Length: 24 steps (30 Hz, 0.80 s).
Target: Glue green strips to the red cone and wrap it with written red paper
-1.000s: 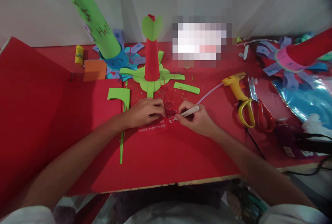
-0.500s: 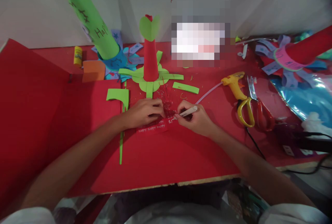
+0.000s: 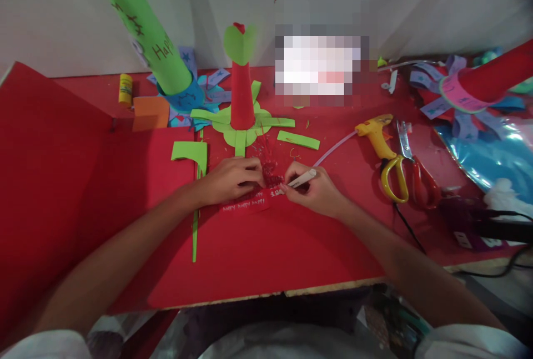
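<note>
My right hand (image 3: 314, 190) is closed around a white pen (image 3: 303, 178), its tip at a small red paper (image 3: 245, 204) that bears white lettering. On the left part of that paper rests my left hand (image 3: 235, 180), fingers bent and close together; what lies under its fingertips is hidden. Behind the hands stands a red paper cone (image 3: 241, 98) with a green heart on top and a green scalloped base (image 3: 227, 137) around its foot. A loose green strip (image 3: 298, 140) lies to the right of that base.
To the right are a yellow glue gun (image 3: 378, 134), scissors (image 3: 405, 142) and blue film (image 3: 470, 153). A tall green tube (image 3: 145, 31), a glue stick (image 3: 125, 90) and an orange paper (image 3: 150, 114) stand or lie at the back left. Green scraps (image 3: 189, 151) lie beside my left hand.
More white marks show on the red paper by the pen tip. My right hand and the pen have shifted very slightly; my left hand stays in place.
</note>
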Available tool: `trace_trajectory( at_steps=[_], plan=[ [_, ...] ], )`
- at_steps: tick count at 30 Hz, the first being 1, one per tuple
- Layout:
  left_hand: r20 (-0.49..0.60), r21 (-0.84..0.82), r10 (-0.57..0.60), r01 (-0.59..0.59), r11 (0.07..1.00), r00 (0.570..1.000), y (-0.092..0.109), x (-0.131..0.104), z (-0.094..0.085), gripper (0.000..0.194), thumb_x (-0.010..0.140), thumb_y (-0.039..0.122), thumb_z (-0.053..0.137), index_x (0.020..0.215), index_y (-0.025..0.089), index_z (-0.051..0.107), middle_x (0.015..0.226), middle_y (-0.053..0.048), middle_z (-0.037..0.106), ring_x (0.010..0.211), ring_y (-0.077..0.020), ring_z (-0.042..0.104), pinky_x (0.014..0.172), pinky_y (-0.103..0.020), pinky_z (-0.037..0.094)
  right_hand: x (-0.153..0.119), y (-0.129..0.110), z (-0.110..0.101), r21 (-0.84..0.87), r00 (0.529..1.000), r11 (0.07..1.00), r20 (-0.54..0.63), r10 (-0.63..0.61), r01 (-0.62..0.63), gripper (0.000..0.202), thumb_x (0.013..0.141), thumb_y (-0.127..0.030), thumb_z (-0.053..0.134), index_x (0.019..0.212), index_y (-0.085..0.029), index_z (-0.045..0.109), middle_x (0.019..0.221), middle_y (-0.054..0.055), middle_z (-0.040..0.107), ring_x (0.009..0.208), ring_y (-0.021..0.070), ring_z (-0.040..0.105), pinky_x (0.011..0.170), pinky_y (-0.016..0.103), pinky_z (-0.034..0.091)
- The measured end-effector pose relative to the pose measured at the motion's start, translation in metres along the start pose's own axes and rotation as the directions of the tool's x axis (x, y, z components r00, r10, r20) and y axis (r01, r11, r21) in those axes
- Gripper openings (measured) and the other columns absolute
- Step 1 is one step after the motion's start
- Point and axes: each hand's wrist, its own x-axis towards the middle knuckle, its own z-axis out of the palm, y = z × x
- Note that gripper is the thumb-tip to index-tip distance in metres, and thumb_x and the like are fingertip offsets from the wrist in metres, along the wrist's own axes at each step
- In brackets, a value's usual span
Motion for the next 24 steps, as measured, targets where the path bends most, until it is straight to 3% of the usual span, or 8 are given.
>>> trace_trajectory(
  at_steps=[8,13,24],
  plan=[
    [-0.008,-0.036,0.019,-0.019,0.999,1.000,0.0006,0.0009,0.0003,0.024,0.098,0.017,0.053,0.101,0.023,0.076,0.105,-0.004,0.069,0.094,-0.0153,0.065,0.081,-0.026,0.043,-0.0009,0.0003,-0.0042,-0.062,0.995,0.997,-0.093,0.030,-0.036,0.014,0.085,-0.021,0.062,0.075,-0.022,0.052,0.062,-0.006,0.051,0.054,0.0096,0.042,0.054,0.025,0.033],
    [-0.023,-0.026,0.024,-0.025,0.999,0.999,-0.0004,0.0003,0.0008,0.023,0.097,0.016,0.054,0.100,0.023,0.076,0.103,-0.004,0.070,0.091,-0.0150,0.064,0.080,-0.026,0.043,0.0008,-0.0006,-0.0045,-0.095,0.993,0.995,-0.118,0.022,-0.033,0.020,0.089,-0.028,0.064,0.074,-0.022,0.052,0.061,-0.006,0.050,0.054,0.0097,0.042,0.055,0.026,0.033],
    [-0.037,-0.008,0.030,-0.030,1.000,0.999,-0.0026,0.0001,0.0032,0.021,0.096,0.016,0.057,0.100,0.023,0.076,0.101,-0.003,0.069,0.091,-0.0149,0.064,0.079,-0.025,0.043,-0.0010,0.0026,-0.0028,-0.079,0.999,0.997,-0.047,-0.016,0.012,0.019,0.087,-0.023,0.065,0.074,-0.022,0.052,0.059,-0.007,0.049,0.052,0.0081,0.041,0.052,0.024,0.032]
  ],
)
